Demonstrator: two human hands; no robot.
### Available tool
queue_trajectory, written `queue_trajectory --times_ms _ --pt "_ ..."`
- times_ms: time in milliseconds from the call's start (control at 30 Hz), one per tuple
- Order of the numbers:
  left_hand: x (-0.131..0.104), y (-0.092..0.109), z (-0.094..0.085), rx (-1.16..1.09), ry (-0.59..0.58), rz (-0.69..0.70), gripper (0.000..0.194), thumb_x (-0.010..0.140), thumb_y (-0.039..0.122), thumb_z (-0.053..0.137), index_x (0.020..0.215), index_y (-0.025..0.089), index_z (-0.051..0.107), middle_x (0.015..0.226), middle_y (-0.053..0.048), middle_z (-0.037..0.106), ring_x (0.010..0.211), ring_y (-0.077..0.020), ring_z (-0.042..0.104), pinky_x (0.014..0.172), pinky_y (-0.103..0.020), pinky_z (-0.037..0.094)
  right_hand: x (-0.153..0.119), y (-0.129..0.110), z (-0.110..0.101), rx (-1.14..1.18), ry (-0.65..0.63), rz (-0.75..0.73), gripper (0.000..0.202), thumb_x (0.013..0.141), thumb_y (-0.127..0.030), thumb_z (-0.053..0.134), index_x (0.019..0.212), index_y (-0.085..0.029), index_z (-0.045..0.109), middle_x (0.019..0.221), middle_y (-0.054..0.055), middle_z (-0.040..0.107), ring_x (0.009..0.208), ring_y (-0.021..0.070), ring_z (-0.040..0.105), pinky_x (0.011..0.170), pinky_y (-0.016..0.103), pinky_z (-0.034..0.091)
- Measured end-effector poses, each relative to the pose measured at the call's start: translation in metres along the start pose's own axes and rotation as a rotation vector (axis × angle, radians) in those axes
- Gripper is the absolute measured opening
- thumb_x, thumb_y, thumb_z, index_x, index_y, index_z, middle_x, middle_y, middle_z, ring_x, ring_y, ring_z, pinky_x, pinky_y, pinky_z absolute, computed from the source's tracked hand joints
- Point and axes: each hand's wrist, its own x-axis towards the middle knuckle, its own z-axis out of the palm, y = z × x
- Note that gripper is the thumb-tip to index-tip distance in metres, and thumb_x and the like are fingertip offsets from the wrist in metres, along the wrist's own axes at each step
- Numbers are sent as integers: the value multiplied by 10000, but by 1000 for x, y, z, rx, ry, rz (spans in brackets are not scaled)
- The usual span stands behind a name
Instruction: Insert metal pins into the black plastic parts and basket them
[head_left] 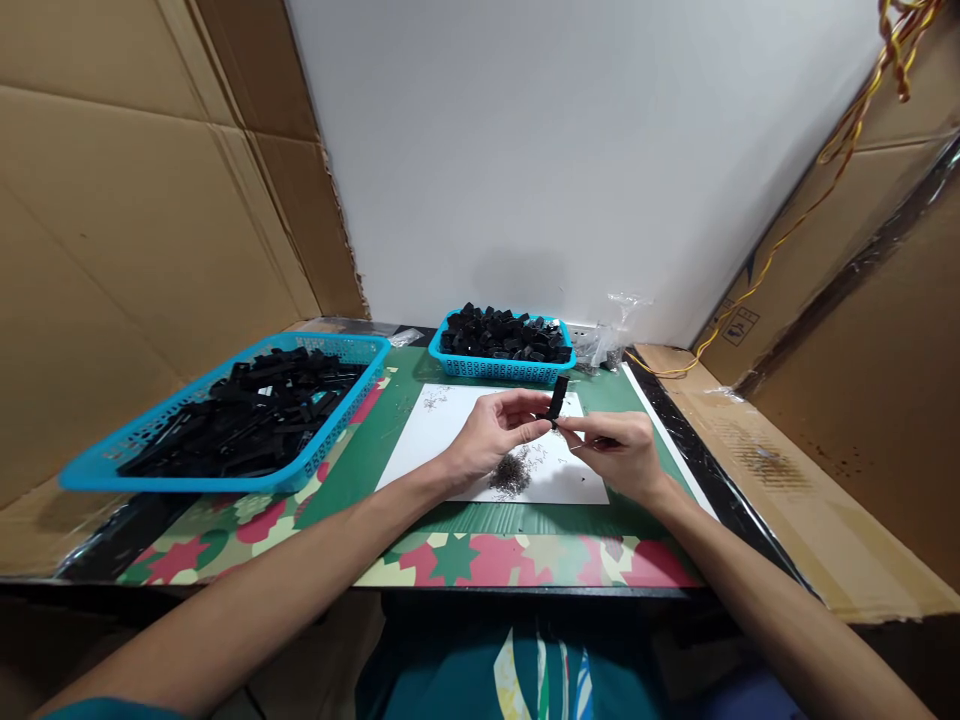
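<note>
Between my hands, above a white sheet (pixel 420 440), stands a small black part (pixel 558 398) with an upright strip. My left hand (pixel 504 428) grips its lower end between thumb and fingers. From the right, my right hand (pixel 619 445) meets the part with thumb and forefinger pinched together; whatever sits in that pinch is too small to make out. Just below my left hand, a pile of tiny thin metal pieces (pixel 510 474) lies on the sheet, with loose ones scattered around it.
A large blue basket (pixel 300 478) of long black parts stands at the left. Behind the sheet is a smaller blue basket (pixel 502 369) heaped with black pieces. Clear plastic bags (pixel 604 345) lie beside it. Cardboard walls flank both sides; a twisted yellow wire (pixel 772 262) hangs at right.
</note>
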Motion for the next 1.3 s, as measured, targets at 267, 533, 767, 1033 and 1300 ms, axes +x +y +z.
queue_trajectory --times_ms 267,533,767,1033,1300 --pt "0 -3 -2 17 -34 13 453 747 369 932 1111 139 792 1170 -153 787 1095 -275 731 997 -415 547 3 -3 -5 136 -83 137 148 904 -178 707 863 -169 848 559 -1 646 464 84 442 468 229 364" --pt "1 -9 -6 -5 -66 -20 478 735 374 942 1121 140 785 1150 -155 788 1058 -260 731 951 -384 542 4 -2 -9 211 -142 184 152 878 -170 711 876 -151 861 578 13 677 469 83 457 464 221 362" --pt "2 -12 -6 18 -34 -44 464 740 454 929 1026 111 802 985 -123 778 887 -196 687 817 -310 500 1 2 -1 171 -156 123 170 936 -223 709 894 -163 862 616 30 727 472 91 517 490 226 415" --pt "2 1 -1 -22 -23 -102 539 777 554 878 1087 120 803 675 7 535 632 -93 402 582 -250 285 6 6 -5 -20 -139 15 162 1001 -282 699 1015 -209 844 788 44 817 479 94 576 500 231 434" --pt "-3 15 7 0 -100 -160 483 849 576 802 1034 130 808 811 -40 605 662 -95 384 594 -258 309 7 7 -7 64 -127 9 169 1021 -227 659 972 -201 818 862 59 834 654 146 737 579 230 512"
